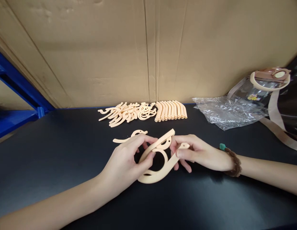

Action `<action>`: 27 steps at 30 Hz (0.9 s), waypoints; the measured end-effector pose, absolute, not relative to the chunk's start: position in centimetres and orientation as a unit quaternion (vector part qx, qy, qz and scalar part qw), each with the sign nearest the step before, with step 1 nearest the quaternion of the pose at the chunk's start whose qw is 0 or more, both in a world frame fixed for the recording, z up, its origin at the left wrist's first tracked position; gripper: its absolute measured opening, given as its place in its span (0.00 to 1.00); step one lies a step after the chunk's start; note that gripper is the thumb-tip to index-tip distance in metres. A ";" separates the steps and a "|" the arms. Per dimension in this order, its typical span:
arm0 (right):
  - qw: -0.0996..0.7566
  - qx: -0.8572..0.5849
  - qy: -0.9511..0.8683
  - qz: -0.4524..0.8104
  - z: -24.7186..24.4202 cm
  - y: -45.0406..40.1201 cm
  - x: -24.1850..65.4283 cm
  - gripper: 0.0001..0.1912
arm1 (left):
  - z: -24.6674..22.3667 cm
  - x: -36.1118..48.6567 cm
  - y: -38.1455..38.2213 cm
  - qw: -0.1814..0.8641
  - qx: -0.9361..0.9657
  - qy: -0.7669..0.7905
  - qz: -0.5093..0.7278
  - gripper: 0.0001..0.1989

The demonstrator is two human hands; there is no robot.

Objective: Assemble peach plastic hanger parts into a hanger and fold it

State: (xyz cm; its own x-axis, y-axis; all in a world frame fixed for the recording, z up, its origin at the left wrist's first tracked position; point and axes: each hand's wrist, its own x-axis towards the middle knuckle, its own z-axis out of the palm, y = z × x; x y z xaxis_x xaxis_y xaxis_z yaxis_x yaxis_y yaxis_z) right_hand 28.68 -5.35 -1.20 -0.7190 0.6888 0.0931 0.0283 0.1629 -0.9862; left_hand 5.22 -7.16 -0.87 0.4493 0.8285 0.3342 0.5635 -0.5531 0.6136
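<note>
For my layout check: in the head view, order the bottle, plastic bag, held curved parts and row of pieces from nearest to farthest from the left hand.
From the left hand:
1. Held curved parts, touching it.
2. Row of pieces, beyond, rightward.
3. Plastic bag, farther right.
4. Bottle, beyond the bag, far right.

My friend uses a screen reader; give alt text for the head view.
Left hand and right hand hold curved beige pieces above a black table. Behind lie a loose pile and neat row of more pieces; clear plastic and a bottle at right.
</note>
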 end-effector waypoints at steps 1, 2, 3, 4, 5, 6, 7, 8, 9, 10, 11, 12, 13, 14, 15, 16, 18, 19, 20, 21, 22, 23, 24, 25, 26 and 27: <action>0.289 -0.266 -0.716 0.577 -1.2 -5.4 28.8 0.15 | -0.9 5.2 -7.0 0.205 0.825 0.426 0.310 0.10; 0.297 -0.282 -0.722 0.557 -1.2 -5.4 28.9 0.16 | -0.8 5.1 -6.9 0.196 0.826 0.428 0.311 0.10; 0.299 -0.296 -0.733 0.534 -1.2 -5.4 28.9 0.16 | -0.8 5.0 -6.7 0.184 0.828 0.427 0.313 0.10; 0.294 -0.304 -0.753 0.505 -1.3 -5.5 28.9 0.16 | -0.8 5.0 -6.6 0.171 0.831 0.427 0.312 0.10; 0.285 -0.303 -0.782 0.465 -1.3 -5.7 28.9 0.15 | -0.9 4.9 -6.4 0.157 0.834 0.429 0.309 0.09; 0.273 -0.293 -0.818 0.412 -1.4 -5.8 28.9 0.14 | -0.9 4.8 -6.1 0.143 0.839 0.430 0.302 0.09; 0.262 -0.274 -0.856 0.351 -1.5 -6.0 28.8 0.12 | -0.9 4.7 -5.9 0.127 0.843 0.432 0.293 0.09; 0.252 -0.251 -0.889 0.288 -1.6 -6.3 28.8 0.11 | -1.0 4.7 -5.7 0.110 0.847 0.435 0.284 0.08; 0.245 -0.227 -0.914 0.231 -1.6 -6.4 28.7 0.09 | -1.0 4.6 -5.6 0.096 0.851 0.438 0.274 0.08; 0.237 -0.207 -0.931 0.186 -1.7 -6.6 28.7 0.09 | -1.1 4.6 -5.4 0.084 0.853 0.442 0.263 0.08; 0.231 -0.191 -0.941 0.156 -1.7 -6.7 28.7 0.09 | -1.1 4.6 -5.3 0.073 0.855 0.447 0.255 0.08; 0.228 -0.180 -0.947 0.140 -1.7 -6.8 28.7 0.09 | -1.1 4.5 -5.1 0.064 0.855 0.450 0.249 0.08; 0.225 -0.174 -0.949 0.136 -1.7 -6.8 28.6 0.09 | -1.1 4.5 -5.0 0.056 0.856 0.452 0.245 0.08; 0.223 -0.171 -0.950 0.137 -1.6 -6.8 28.6 0.09 | -1.1 4.5 -4.9 0.051 0.857 0.452 0.242 0.09; 0.221 -0.167 -0.950 0.141 -1.6 -6.7 28.6 0.10 | -1.1 4.5 -4.9 0.048 0.858 0.451 0.241 0.09; 0.219 -0.163 -0.951 0.143 -1.6 -6.7 28.6 0.10 | -1.1 4.5 -4.8 0.045 0.860 0.448 0.241 0.09; 0.215 -0.156 -0.954 0.139 -1.5 -6.6 28.6 0.10 | -1.1 4.5 -4.7 0.040 0.862 0.442 0.243 0.09; 0.214 -0.155 -0.955 0.135 -1.5 -6.6 28.5 0.08 | -1.1 4.5 -4.7 0.039 0.861 0.443 0.245 0.09; 0.215 -0.156 -0.955 0.130 -1.5 -6.6 28.5 0.07 | -1.1 4.5 -4.7 0.039 0.860 0.446 0.247 0.08; 0.217 -0.159 -0.955 0.126 -1.6 -6.6 28.5 0.06 | -1.1 4.5 -4.7 0.041 0.858 0.449 0.248 0.08; 0.220 -0.162 -0.954 0.123 -1.6 -6.6 28.5 0.05 | -1.1 4.5 -4.8 0.044 0.856 0.451 0.249 0.08; 0.223 -0.166 -0.953 0.120 -1.7 -6.6 28.5 0.05 | -1.1 4.5 -4.8 0.047 0.855 0.451 0.250 0.08; 0.226 -0.171 -0.952 0.116 -1.8 -6.7 28.5 0.05 | -1.0 4.5 -4.9 0.049 0.856 0.450 0.251 0.09; 0.228 -0.176 -0.951 0.112 -1.8 -6.7 28.6 0.05 | -0.9 4.5 -4.9 0.051 0.856 0.449 0.253 0.10; 0.228 -0.181 -0.951 0.107 -1.9 -6.7 28.6 0.05 | -0.8 4.5 -5.0 0.051 0.856 0.448 0.254 0.10; 0.227 -0.188 -0.950 0.101 -1.9 -6.7 28.6 0.06 | -0.7 4.4 -4.9 0.050 0.856 0.448 0.255 0.11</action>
